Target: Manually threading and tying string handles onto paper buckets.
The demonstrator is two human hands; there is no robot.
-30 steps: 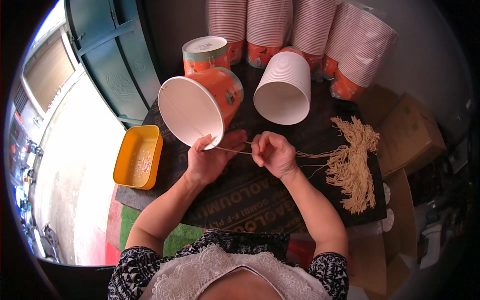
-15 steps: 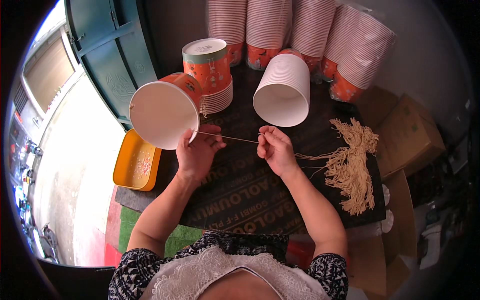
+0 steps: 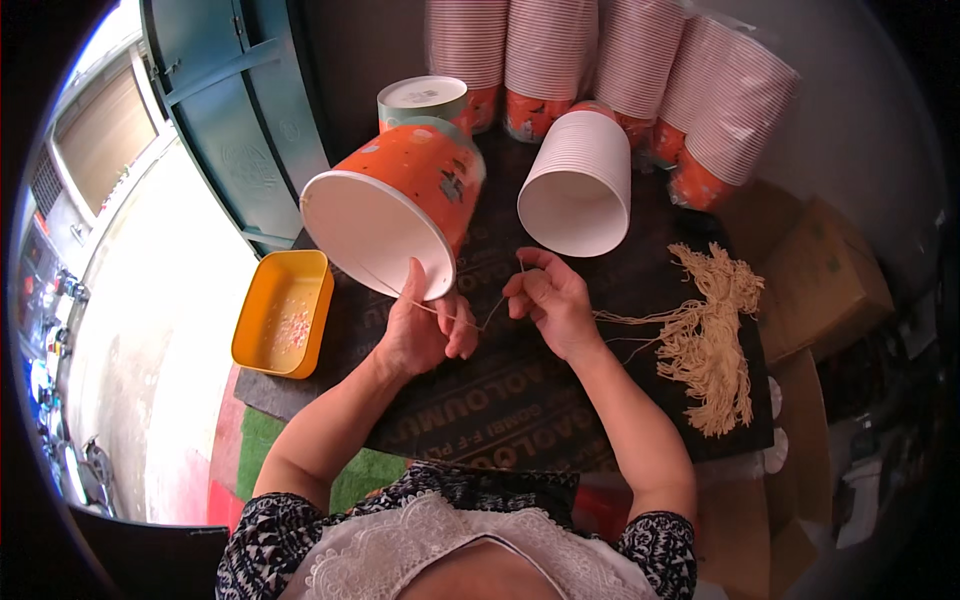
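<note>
An orange paper bucket [image 3: 410, 180] leans with its white mouth toward me. My left hand [image 3: 425, 330] grips its lower rim, thumb over the opening and fingers outside and below. A thin beige string [image 3: 440, 312] crosses the mouth and my left fingers, dips slack, then rises to my right hand [image 3: 548, 300]. That hand pinches the string between thumb and fingertips. Where the string fastens to the bucket cannot be made out. To the right lies a bundle of beige strings [image 3: 710, 335], some strands trailing toward my right wrist.
A ribbed stack of white buckets [image 3: 577, 180] lies on its side, mouth toward me. Behind the held bucket stands an upside-down stack [image 3: 422, 92]. Wrapped bucket stacks [image 3: 550, 50] line the back. A yellow tray [image 3: 250, 330] with small bits sits left; a cardboard box [image 3: 825, 285] stands right.
The bucket has swung right and tilted, showing more of its orange side. My left hand has moved right and lower, thumb now over the mouth. The string, taut before, hangs slack.
</note>
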